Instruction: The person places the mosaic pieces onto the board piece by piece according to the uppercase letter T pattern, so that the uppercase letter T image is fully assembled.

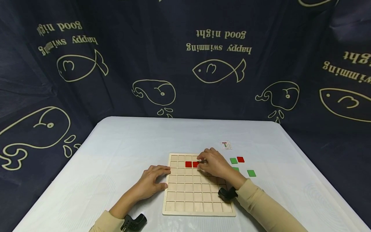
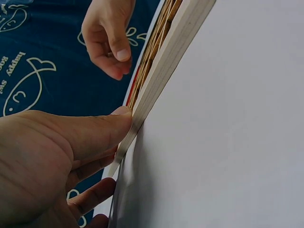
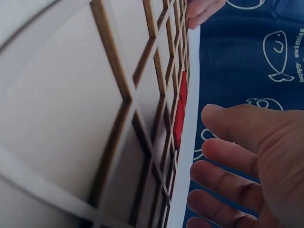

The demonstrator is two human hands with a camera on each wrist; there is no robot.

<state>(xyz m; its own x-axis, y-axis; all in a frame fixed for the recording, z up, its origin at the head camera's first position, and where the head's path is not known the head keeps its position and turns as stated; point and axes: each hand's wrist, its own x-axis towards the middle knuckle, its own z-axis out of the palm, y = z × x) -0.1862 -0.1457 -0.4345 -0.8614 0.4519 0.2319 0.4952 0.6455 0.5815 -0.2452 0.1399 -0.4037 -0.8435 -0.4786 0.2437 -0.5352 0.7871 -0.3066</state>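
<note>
A square wooden grid board (image 1: 185,206) lies on the table. Two red square tiles (image 1: 188,164) sit side by side in its second row from the far edge. My left hand (image 1: 151,182) rests against the board's left edge; its thumb (image 2: 107,133) touches the side and the fingers are spread along it. Above the upper right part of the board, close to the right-hand red tile (image 1: 195,164), hovers my right hand (image 1: 214,162). In the right wrist view its thumb and fingers (image 3: 228,183) are apart, with no tile visible between them. The hand covers some upper right cells.
Right of the board lie several loose tiles: green ones (image 1: 251,173) and a red one (image 1: 240,159). A small printed pattern card (image 1: 225,145) lies beyond the board's far right corner. Dark fabric (image 1: 179,64) hangs behind the white table (image 1: 139,138).
</note>
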